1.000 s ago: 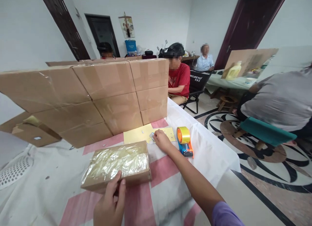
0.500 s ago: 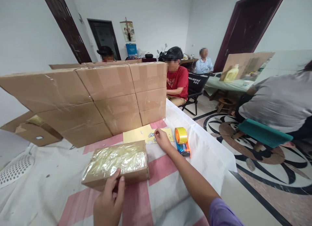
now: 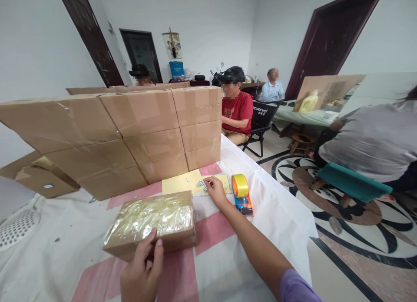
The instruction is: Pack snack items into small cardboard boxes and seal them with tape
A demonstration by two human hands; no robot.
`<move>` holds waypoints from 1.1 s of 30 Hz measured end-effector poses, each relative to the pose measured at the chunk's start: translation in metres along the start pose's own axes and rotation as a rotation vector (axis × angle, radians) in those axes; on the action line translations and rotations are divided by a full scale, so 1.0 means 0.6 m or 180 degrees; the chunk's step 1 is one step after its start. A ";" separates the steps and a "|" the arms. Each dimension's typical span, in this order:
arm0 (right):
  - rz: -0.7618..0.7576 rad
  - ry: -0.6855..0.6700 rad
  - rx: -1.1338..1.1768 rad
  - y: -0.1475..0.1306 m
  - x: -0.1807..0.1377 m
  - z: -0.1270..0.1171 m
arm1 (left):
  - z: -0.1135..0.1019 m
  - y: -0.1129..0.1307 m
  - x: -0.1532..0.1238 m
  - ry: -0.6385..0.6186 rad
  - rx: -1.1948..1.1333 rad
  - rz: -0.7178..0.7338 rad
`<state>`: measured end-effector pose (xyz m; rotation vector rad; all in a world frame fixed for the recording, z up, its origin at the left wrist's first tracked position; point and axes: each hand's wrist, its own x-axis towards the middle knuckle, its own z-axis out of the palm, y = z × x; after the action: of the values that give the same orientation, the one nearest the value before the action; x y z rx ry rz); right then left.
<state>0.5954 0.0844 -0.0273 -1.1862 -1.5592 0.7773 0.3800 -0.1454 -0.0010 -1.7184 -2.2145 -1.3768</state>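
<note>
My left hand [image 3: 141, 273] rests on the near edge of a flat cardboard box [image 3: 151, 224] whose top is covered in shiny clear tape; the fingers press against its side. My right hand [image 3: 215, 190] reaches out over a yellow sheet [image 3: 180, 181] with small stickers, fingers pinched at a small pale sticker on it. A tape dispenser [image 3: 241, 194] with a yellow roll and a blue and orange body lies just right of that hand.
A wall of taped cardboard panels [image 3: 130, 128] stands across the table behind the sheet. The table wears a white cloth with pink stripes [image 3: 215, 230]; its right edge drops to a patterned floor. Other people sit beyond and at right.
The view has shifted slightly. My right hand stays pinched at the yellow sheet and has edged a little along it. My left hand remains on the box's edge.
</note>
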 end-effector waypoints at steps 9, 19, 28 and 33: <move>0.0459 0.0000 0.0750 -0.001 -0.004 0.012 | 0.005 0.022 -0.001 0.0119 0.0104 0.0016; 0.0777 -0.0001 0.1560 -0.020 -0.006 -0.006 | 0.007 0.019 -0.002 0.0190 -0.0006 0.0027; 0.0960 -0.0120 0.2119 -0.029 -0.010 -0.008 | 0.010 0.021 -0.002 0.0275 -0.0046 0.0062; 0.1060 -0.0195 0.2384 -0.036 -0.012 -0.012 | 0.010 0.020 -0.001 0.0355 -0.0048 0.0159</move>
<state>0.5960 0.0705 -0.0079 -0.8559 -0.9626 1.4673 0.3925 -0.1423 0.0025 -1.6463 -2.0945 -1.4441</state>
